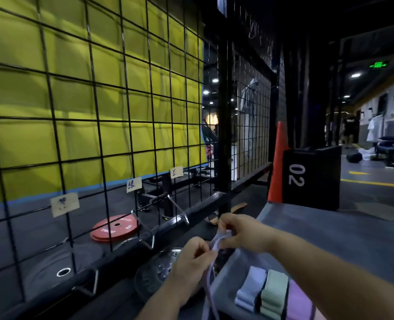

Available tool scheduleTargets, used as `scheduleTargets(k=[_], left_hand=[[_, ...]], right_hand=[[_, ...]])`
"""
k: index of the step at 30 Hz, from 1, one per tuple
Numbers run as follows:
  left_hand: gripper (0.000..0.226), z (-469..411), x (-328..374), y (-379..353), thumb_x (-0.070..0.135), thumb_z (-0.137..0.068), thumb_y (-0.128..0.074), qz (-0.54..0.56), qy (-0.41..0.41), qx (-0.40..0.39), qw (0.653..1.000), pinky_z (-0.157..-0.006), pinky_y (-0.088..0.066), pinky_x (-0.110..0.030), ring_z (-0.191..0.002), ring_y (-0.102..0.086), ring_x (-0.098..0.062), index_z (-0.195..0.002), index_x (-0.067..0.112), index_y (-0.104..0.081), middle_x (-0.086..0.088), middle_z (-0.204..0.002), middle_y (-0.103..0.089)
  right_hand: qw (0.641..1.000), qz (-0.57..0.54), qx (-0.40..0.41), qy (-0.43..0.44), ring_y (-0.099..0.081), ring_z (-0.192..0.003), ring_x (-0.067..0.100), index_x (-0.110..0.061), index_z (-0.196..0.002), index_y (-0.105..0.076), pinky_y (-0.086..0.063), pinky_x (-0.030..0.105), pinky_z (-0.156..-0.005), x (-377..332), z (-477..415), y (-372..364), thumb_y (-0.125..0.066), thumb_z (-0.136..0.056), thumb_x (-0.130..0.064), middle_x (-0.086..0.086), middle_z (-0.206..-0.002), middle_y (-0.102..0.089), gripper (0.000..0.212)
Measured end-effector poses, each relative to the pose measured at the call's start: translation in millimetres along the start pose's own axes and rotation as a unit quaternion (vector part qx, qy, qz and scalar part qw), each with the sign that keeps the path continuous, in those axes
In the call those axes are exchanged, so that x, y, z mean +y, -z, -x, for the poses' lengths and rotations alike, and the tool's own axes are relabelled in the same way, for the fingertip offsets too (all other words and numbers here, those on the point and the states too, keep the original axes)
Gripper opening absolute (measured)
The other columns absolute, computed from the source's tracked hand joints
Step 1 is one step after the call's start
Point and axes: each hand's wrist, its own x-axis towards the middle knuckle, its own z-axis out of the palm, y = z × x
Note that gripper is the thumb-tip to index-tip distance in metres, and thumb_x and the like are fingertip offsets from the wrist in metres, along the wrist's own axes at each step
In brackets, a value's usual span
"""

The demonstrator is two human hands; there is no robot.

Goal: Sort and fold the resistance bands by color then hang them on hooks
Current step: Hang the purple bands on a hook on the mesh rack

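Both hands hold one pale lavender resistance band (208, 292) in front of the wire grid (94, 107). My left hand (194, 257) pinches it low, and the band's loop hangs down from there. My right hand (239, 232) pinches its upper end. On the grey box top (330, 236) at the lower right lie folded bands side by side: a light blue one (252, 288), a mint green one (274, 293) and a pink-purple one (300, 303). Metal hooks (182, 214) stick out of the grid's lower rows under paper labels (64, 203).
Beyond the grid a red weight plate (115, 228) lies on the dark floor. A black plate (155, 276) sits below my left hand. A black box marked 02 (311, 176) and an orange cone (278, 162) stand to the right. Yellow padding backs the grid.
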Motion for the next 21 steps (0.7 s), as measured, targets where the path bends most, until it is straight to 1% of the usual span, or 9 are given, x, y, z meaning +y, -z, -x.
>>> scheduleTargets(k=[4, 7, 8, 10, 12, 14, 16, 17, 21], left_hand=[[0.018, 11, 10, -5, 0.012, -0.079, -0.064, -0.081, -0.001, 0.039, 0.996, -0.047, -0.033, -0.013, -0.05, -0.041, -0.004, -0.072, 0.016, -0.048, 0.005, -0.061, -0.048], [0.02, 12, 17, -1, 0.018, -0.082, -0.063, -0.129, 0.0, 0.111, 0.985, -0.053, -0.033, -0.02, -0.056, -0.04, -0.007, -0.071, 0.019, -0.046, 0.006, -0.064, -0.046], [0.022, 13, 20, 0, 0.021, -0.084, -0.062, -0.132, -0.004, 0.134, 0.982, -0.055, -0.033, -0.021, -0.057, -0.039, -0.007, -0.07, 0.02, -0.045, 0.006, -0.064, -0.045], [0.025, 13, 26, 2, 0.026, -0.088, -0.063, -0.114, -0.005, 0.179, 0.977, -0.05, -0.032, -0.015, -0.056, -0.038, -0.007, -0.071, 0.02, -0.045, 0.007, -0.063, -0.044], [0.027, 13, 31, 2, 0.032, -0.089, -0.064, -0.108, -0.006, 0.224, 0.969, -0.049, -0.033, -0.014, -0.056, -0.04, -0.007, -0.073, 0.018, -0.047, 0.007, -0.064, -0.046], [0.027, 12, 34, 1, 0.036, -0.089, -0.064, -0.101, 0.001, 0.262, 0.96, -0.053, -0.033, -0.019, -0.06, -0.043, -0.01, -0.077, 0.016, -0.05, 0.004, -0.067, -0.049], [0.026, 10, 38, 1, 0.036, -0.089, -0.062, -0.092, 0.014, 0.292, 0.952, -0.055, -0.033, -0.025, -0.062, -0.045, -0.013, -0.081, 0.014, -0.051, 0.0, -0.072, -0.053], [0.025, 9, 39, 1, 0.035, -0.09, -0.061, -0.089, 0.016, 0.303, 0.949, -0.056, -0.034, -0.027, -0.063, -0.046, -0.014, -0.082, 0.014, -0.051, -0.001, -0.073, -0.054], [0.021, 7, 40, 1, 0.03, -0.092, -0.058, -0.065, -0.008, 0.33, 0.942, -0.056, -0.033, -0.029, -0.064, -0.045, -0.016, -0.081, 0.016, -0.048, 0.001, -0.071, -0.05]], right_hand=[[0.999, 0.021, -0.014, 0.038, -0.05, -0.075, 0.01, -0.03, -0.078, -0.048, -0.045, 0.03, -0.069, -14, -1, 8, -0.072, -0.081, -0.026, -0.005, -0.084, -0.054, 0.024], [0.998, 0.01, -0.007, 0.063, -0.046, -0.073, 0.011, -0.024, -0.081, -0.05, -0.042, 0.03, -0.067, -25, -6, 12, -0.072, -0.08, -0.029, -0.003, -0.083, -0.052, 0.023], [0.998, 0.003, -0.001, 0.067, -0.044, -0.071, 0.01, -0.026, -0.079, -0.049, -0.039, 0.029, -0.066, -28, -8, 13, -0.073, -0.08, -0.029, -0.004, -0.081, -0.05, 0.025], [0.997, -0.008, 0.003, 0.073, -0.043, -0.069, 0.009, -0.032, -0.074, -0.045, -0.039, 0.028, -0.066, -33, -12, 14, -0.074, -0.08, -0.031, -0.008, -0.079, -0.049, 0.029], [0.997, -0.008, -0.001, 0.079, -0.044, -0.069, 0.007, -0.033, -0.074, -0.044, -0.039, 0.025, -0.065, -38, -16, 16, -0.074, -0.08, -0.03, -0.012, -0.078, -0.048, 0.031], [0.997, 0.005, -0.002, 0.077, -0.05, -0.075, 0.009, -0.035, -0.076, -0.045, -0.042, 0.024, -0.068, -41, -19, 19, -0.073, -0.082, -0.028, -0.011, -0.083, -0.052, 0.03], [0.998, 0.009, 0.001, 0.069, -0.057, -0.085, 0.016, -0.037, -0.077, -0.046, -0.047, 0.03, -0.076, -43, -22, 20, -0.069, -0.084, -0.026, -0.006, -0.09, -0.058, 0.026], [0.998, 0.005, 0.003, 0.063, -0.057, -0.085, 0.017, -0.037, -0.077, -0.046, -0.048, 0.032, -0.077, -43, -23, 21, -0.068, -0.085, -0.027, -0.006, -0.09, -0.059, 0.025], [0.998, -0.006, 0.019, 0.056, -0.051, -0.077, 0.012, -0.032, -0.081, -0.043, -0.041, 0.026, -0.066, -44, -29, 17, -0.066, -0.087, -0.031, -0.009, -0.085, -0.055, 0.023]])
